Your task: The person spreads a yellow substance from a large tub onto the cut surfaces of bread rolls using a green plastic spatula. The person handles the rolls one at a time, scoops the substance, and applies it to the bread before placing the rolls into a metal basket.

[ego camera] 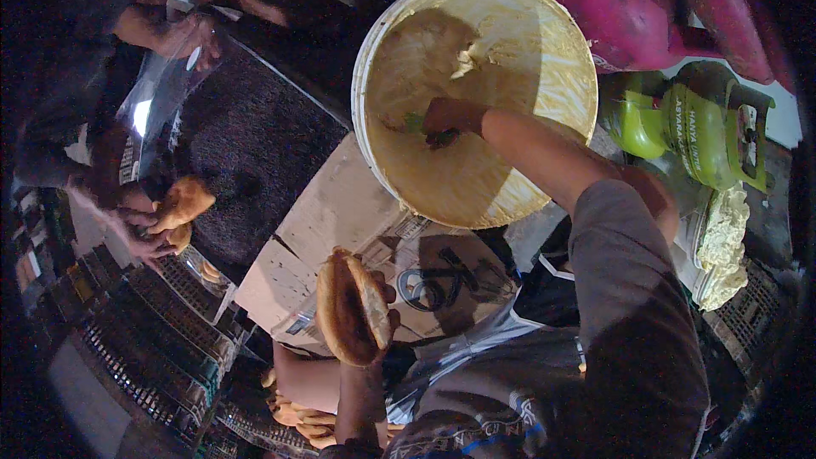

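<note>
A split bread bun (344,312) rests in my left hand (394,319), whose fingers hold it from behind with the cut gaping upward. My right hand (451,121) is down inside a large white round bucket (358,95) and is closed around a green tool (414,122), most of it hidden by the hand and the filling. Pale brown cream (408,64) coats the bottom and walls of the bucket, with a lighter lump near the middle. A cardboard box (306,204) with dark markings lies below the bucket, and the bun is held above it.
At left, another person's hands (137,229) hold browned buns (185,204) beside a dark textured surface (248,140). Further hands (185,38) handle clear plastic. Plastic crates (159,312) and buns (306,421) are at lower left. Green gas cylinders (701,121) and pale cream (723,248) stand at right.
</note>
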Action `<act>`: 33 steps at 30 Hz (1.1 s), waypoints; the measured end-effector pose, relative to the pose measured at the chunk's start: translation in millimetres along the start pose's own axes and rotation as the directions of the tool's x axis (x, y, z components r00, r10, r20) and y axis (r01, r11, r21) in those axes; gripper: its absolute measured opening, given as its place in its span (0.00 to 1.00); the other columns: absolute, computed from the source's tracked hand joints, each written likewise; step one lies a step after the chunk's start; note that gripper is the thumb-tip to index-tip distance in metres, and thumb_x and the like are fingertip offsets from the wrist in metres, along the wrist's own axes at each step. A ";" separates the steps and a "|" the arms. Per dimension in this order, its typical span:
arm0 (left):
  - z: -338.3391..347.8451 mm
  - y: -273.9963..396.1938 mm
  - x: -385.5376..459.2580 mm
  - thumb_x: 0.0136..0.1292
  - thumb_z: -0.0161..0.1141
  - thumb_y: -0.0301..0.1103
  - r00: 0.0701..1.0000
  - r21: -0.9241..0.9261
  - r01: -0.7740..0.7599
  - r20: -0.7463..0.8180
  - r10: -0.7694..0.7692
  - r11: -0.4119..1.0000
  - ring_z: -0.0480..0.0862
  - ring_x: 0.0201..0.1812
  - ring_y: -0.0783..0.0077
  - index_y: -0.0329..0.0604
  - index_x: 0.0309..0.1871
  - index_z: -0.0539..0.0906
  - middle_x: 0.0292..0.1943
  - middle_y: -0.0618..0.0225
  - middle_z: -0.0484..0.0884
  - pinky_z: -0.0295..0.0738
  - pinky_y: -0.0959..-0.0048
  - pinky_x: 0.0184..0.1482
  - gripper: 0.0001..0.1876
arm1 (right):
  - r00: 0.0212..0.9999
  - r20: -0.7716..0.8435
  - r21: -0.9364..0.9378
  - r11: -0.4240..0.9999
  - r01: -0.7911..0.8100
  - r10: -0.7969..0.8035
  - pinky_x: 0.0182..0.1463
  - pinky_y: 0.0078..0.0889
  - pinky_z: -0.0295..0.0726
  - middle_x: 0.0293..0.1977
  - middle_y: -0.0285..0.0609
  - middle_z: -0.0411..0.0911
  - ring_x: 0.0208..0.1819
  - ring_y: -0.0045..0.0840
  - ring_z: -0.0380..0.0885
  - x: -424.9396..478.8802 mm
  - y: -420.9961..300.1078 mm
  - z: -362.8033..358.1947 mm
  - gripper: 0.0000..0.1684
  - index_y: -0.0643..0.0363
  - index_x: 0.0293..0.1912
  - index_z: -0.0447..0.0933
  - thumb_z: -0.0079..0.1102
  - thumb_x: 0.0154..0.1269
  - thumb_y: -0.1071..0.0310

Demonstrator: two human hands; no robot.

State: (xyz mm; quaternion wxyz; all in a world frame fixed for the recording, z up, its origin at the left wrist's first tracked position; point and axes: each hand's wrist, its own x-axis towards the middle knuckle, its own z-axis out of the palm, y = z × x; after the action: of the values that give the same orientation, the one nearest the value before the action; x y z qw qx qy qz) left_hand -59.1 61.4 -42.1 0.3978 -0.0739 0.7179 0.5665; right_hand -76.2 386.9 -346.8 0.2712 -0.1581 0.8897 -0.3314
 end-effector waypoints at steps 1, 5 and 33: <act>0.2 -3.1 0.8 0.70 0.48 0.54 0.998 0.162 -0.038 -0.050 0.047 0.986 0.82 0.47 0.52 0.48 0.67 0.68 0.52 0.54 0.78 0.83 0.58 0.32 0.28 | 0.990 -0.054 -0.067 0.990 0.127 -0.131 0.32 0.43 0.77 0.25 0.50 0.80 0.28 0.37 0.81 0.8 3.3 3.3 0.14 0.59 0.27 0.80 0.65 0.56 0.58; -2.3 -7.1 -0.2 0.71 0.47 0.56 0.992 0.207 -0.059 -0.101 0.081 0.976 0.82 0.49 0.52 0.51 0.68 0.66 0.54 0.54 0.78 0.85 0.56 0.32 0.28 | 0.955 -0.091 -0.222 0.941 0.256 -0.282 0.33 0.38 0.76 0.26 0.46 0.80 0.28 0.32 0.79 -0.9 2.2 0.0 0.13 0.59 0.29 0.80 0.64 0.57 0.59; -1.5 2.5 -71.8 0.68 0.52 0.63 0.940 -0.750 0.267 0.341 0.008 0.605 0.81 0.55 0.65 0.47 0.64 0.72 0.54 0.60 0.79 0.82 0.65 0.53 0.33 | 0.702 -0.668 -0.418 0.905 -0.080 -0.246 0.44 0.35 0.77 0.40 0.40 0.79 0.41 0.34 0.79 -215.4 -365.9 -65.0 0.29 0.51 0.56 0.81 0.57 0.52 0.80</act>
State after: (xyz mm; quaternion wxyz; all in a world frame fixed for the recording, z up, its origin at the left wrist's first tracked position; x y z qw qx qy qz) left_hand -12.9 36.2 6.9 0.4726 -0.2033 0.3173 0.7966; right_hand 95.7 251.7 22.9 -0.1464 -0.1140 0.9658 -0.1813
